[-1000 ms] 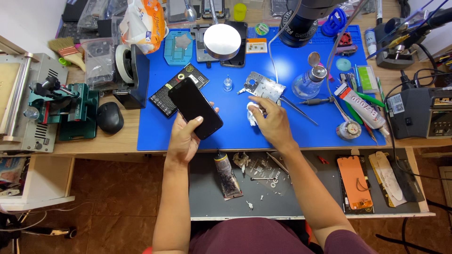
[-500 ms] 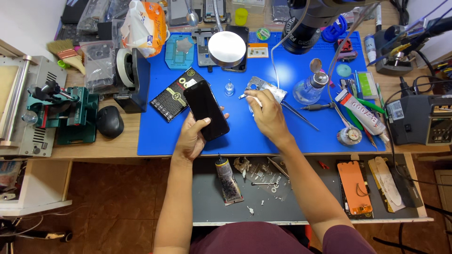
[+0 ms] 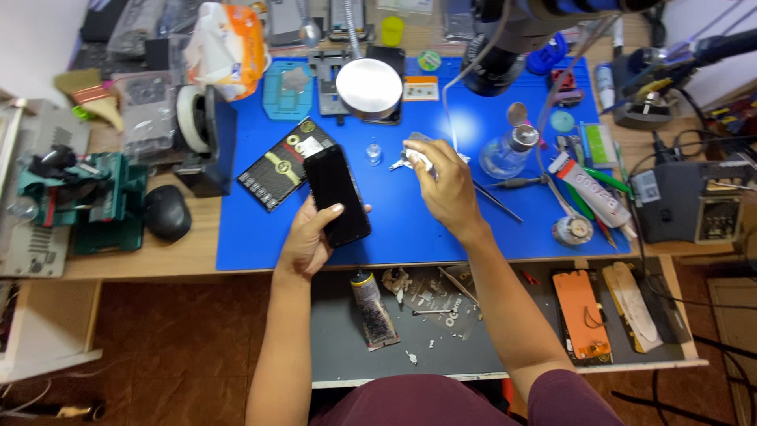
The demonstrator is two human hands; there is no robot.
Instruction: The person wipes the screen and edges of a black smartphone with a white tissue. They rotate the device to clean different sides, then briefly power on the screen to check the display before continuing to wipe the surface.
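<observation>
My left hand (image 3: 309,241) grips a black smartphone (image 3: 337,194) by its lower end, screen up, above the front of the blue work mat (image 3: 410,229). My right hand (image 3: 445,185) is closed on a crumpled white wipe (image 3: 416,155) near the middle of the mat, just right of the phone's top. A tiny clear vial (image 3: 374,151) stands between the two hands. A black flat box with gold print (image 3: 282,163) lies on the mat directly behind the phone.
A round glass liquid bottle (image 3: 507,155), tweezers (image 3: 495,201), a glue tube (image 3: 589,197) and a small round tin (image 3: 572,230) lie right of my hand. A mouse (image 3: 165,213) and green jig (image 3: 79,197) sit left. An open drawer (image 3: 473,347) holds tools.
My right hand has carried the wipe a little farther back on the mat. The left hand has tilted the phone slightly and kept hold of it.
</observation>
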